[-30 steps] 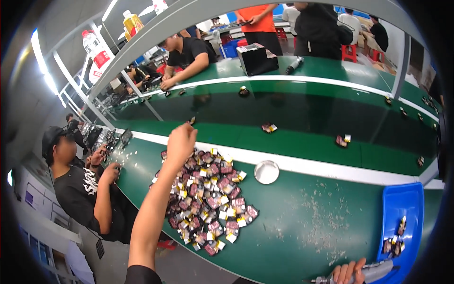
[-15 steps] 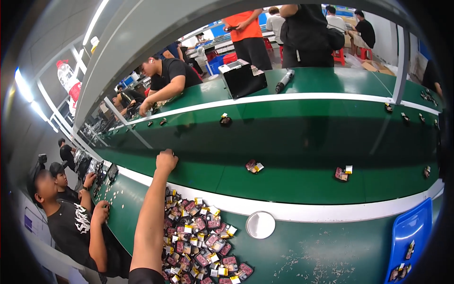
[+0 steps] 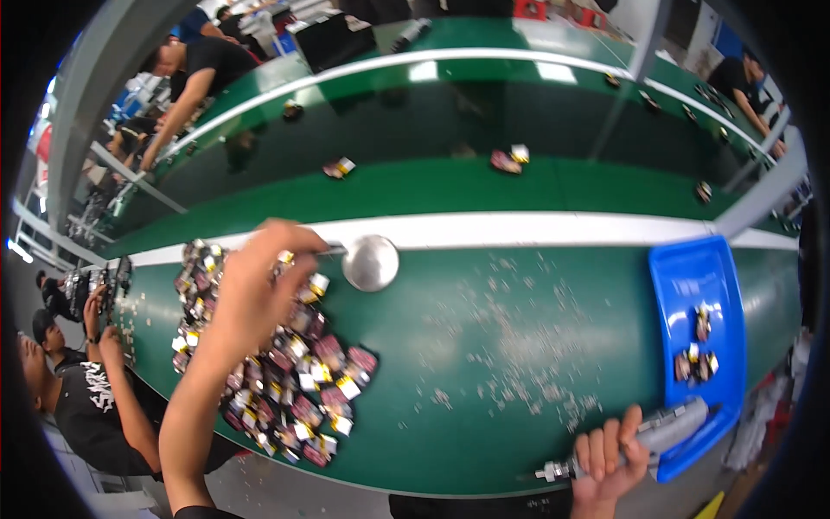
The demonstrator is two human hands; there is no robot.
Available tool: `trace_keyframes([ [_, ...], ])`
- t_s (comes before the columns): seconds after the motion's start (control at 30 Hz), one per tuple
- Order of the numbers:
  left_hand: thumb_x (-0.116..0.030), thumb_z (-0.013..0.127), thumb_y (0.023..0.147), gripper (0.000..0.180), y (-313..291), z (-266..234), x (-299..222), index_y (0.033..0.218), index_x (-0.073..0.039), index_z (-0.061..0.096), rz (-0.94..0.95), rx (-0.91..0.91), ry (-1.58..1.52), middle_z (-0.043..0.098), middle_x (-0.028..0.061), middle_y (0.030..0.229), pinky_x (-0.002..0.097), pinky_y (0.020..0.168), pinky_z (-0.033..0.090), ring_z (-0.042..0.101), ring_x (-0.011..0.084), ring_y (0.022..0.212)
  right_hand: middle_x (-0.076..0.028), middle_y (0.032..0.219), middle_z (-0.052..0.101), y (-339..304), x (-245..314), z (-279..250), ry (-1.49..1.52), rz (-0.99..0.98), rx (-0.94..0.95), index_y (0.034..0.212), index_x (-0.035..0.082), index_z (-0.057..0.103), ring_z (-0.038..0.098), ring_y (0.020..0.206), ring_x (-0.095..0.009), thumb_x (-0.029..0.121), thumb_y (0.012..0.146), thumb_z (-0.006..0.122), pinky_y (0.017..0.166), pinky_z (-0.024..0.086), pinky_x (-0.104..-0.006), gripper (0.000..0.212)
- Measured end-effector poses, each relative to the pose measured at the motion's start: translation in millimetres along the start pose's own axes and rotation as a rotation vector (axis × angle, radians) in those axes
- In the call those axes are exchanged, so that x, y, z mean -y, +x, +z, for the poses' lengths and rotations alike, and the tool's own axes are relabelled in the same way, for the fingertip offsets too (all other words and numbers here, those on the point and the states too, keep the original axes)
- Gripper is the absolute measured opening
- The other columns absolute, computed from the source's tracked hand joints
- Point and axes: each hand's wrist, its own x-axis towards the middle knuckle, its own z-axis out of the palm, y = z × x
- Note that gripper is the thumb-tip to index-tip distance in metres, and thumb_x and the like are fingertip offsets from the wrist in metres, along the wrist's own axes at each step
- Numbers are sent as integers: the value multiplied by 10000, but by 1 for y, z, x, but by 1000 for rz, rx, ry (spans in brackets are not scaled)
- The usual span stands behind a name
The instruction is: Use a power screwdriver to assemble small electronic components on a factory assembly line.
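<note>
My left hand (image 3: 270,277) is blurred over the left of the bench, above a heap of small circuit assemblies (image 3: 324,350) with dark red faces and white-and-yellow parts. Its fingertips point at a round silver metal dish (image 3: 371,263). A thin dark thing shows between fingertips and dish; whether the fingers grip it I cannot make out. At the lower right, my right hand (image 3: 612,458) is wrapped round a grey electric screwdriver (image 3: 676,426), its silver tip pointing left. The tool's back end overlaps the near end of a blue tray (image 3: 659,298), where several similar assemblies lie.
Small pale bits (image 3: 519,346) are scattered over the green bench (image 3: 415,329). Beyond a white rail (image 3: 484,229), a green belt (image 3: 415,190) carries spaced assemblies (image 3: 510,159). Co-workers stand along the left (image 3: 95,406) and across the belt (image 3: 203,73). A grey post (image 3: 765,195) rises at the right.
The view has tipped down and to the right. My left hand has come back from over the belt to the heap and dish. My right hand with the screwdriver has come into view.
</note>
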Motion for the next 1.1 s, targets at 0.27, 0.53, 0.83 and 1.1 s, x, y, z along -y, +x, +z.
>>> trace_keyframes([
  [0.27,-68,633,745,143,-113,95,-130,861,15,621,688,274,-79,617,162,1019,372,855,540,613,296,1022,-14,529,389,-24,0,-1,-34,84,47,866,73,404,413,420,-129,124,848,500,512,390,-310,110],
  [0.53,-9,733,689,314,-121,104,-146,955,41,575,308,326,-336,557,197,1100,410,821,514,587,377,1024,-19,512,408,-54,-5,-2,-22,240,104,851,77,410,441,429,-147,138,829,504,529,418,-320,114],
  [0.83,29,655,660,339,-117,107,-153,991,71,597,302,260,-105,581,175,1049,370,721,532,589,320,918,-22,528,418,-71,-21,10,-15,366,126,879,81,453,418,427,-149,142,825,529,532,410,-318,112],
  [1.1,-25,633,623,327,-130,121,-166,911,130,623,523,93,126,637,228,966,331,683,562,646,305,838,-85,671,463,-87,-50,11,-95,310,30,960,18,460,477,592,-194,60,885,523,569,414,-323,107],
])
